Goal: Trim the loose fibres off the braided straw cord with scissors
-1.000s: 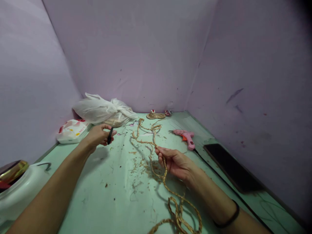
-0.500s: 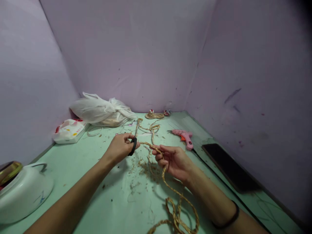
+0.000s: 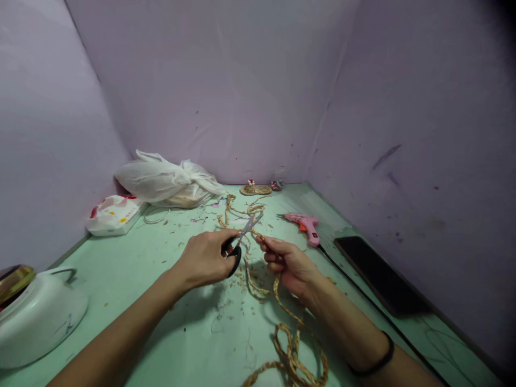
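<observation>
A long braided straw-coloured rope [image 3: 291, 352] trails across the pale green table [image 3: 133, 269], coiled near the front and looping toward the back. My right hand [image 3: 287, 262] is closed on the rope, pinching it at the fingertips. My left hand [image 3: 205, 257] grips black-handled scissors [image 3: 238, 246], fingers through the loops. The blades point up and right and are slightly apart, right beside the rope where my right hand pinches it. Loose fibre scraps lie under both hands.
A pink glue gun [image 3: 305, 225] with a black cord lies at the right, a dark phone [image 3: 379, 275] beyond it. White plastic bags [image 3: 167, 181] and a printed packet [image 3: 113, 214] sit back left. A white pot [image 3: 38, 317] stands at the left edge. A small straw piece [image 3: 255, 189] rests by the back wall.
My left hand brought the scissors from the back left over to the rope at my right hand, and the blades now point at it. My right hand shifted slightly along the rope.
</observation>
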`<action>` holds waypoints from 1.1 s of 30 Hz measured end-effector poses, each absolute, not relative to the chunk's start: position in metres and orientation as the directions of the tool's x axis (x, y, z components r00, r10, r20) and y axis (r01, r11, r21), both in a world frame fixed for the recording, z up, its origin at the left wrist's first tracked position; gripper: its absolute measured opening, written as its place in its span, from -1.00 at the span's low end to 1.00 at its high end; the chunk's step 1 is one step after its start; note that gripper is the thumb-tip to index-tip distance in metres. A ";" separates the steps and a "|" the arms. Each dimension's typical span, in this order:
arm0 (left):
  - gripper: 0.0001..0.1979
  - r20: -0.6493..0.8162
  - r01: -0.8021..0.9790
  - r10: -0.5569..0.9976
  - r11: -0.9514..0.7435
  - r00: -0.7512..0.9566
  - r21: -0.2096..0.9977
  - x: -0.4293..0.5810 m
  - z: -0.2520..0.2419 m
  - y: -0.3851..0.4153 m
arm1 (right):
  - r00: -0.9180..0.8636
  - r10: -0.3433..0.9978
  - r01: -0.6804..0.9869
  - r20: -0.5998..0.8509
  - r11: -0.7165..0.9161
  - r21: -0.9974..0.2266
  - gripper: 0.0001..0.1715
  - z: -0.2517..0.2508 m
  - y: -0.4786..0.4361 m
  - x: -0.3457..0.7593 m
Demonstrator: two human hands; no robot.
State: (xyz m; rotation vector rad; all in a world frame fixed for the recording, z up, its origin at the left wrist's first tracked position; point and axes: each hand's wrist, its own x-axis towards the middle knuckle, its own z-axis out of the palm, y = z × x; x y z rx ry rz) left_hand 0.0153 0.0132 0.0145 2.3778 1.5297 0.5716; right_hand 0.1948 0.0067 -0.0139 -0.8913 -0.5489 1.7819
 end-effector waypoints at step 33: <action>-0.72 0.085 0.768 0.830 -0.545 0.552 0.336 0.023 0.012 0.007 | -0.014 0.987 -0.373 -0.162 -0.156 -0.915 -0.82 -0.013 0.005 0.192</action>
